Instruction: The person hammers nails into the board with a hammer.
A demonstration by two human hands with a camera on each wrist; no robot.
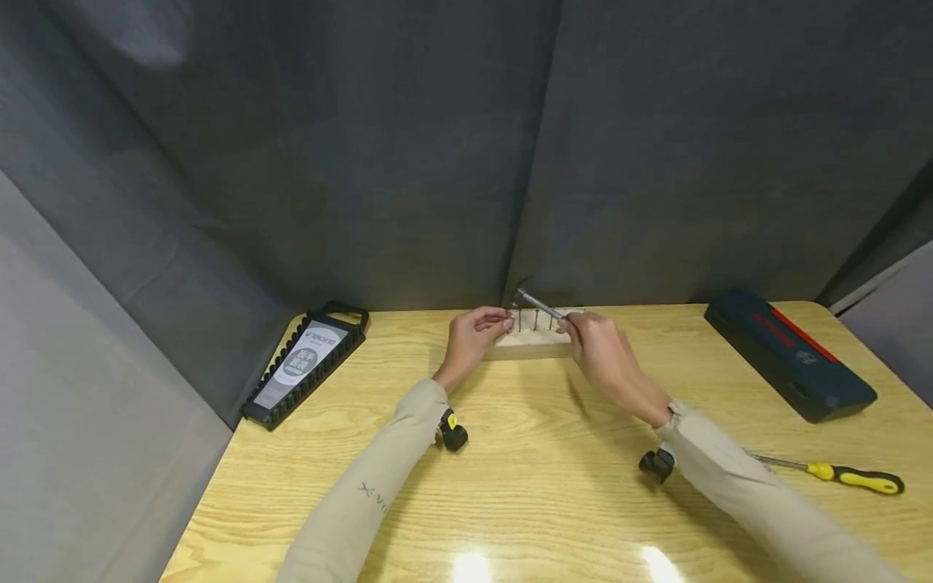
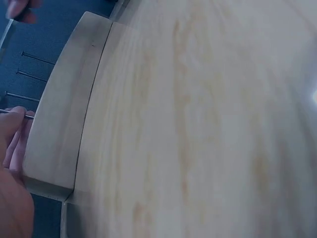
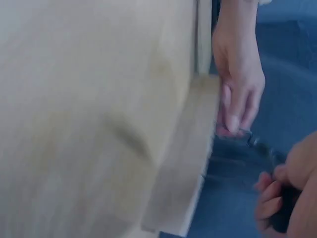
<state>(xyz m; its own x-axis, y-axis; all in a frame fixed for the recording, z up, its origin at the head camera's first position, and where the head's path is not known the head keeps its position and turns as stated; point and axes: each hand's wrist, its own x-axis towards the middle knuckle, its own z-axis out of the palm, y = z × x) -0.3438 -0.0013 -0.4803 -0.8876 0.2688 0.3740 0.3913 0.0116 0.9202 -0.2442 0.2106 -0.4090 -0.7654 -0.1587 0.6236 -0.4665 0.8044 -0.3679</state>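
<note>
A pale wooden block (image 1: 530,351) lies at the far side of the table, with three nails (image 2: 30,76) standing upright in it in a row. Thumb and fingers of my left hand (image 1: 474,340) pinch another nail (image 2: 28,117) at the block's left end. My right hand (image 1: 608,360) grips a hammer (image 1: 541,304) by its handle. The hammer's head points left and is right above the pinched nail in the head view. In the right wrist view the fingers of the right hand (image 3: 277,206) curl round the dark handle, and the hammer is blurred.
At the left stands a black wrench rack (image 1: 302,364) with a white label. A dark case (image 1: 790,356) with a red stripe lies at the right. Near my right sleeve is a yellow-and-black screwdriver (image 1: 860,478). A dark curtain (image 1: 408,162) hangs behind the table (image 1: 525,486).
</note>
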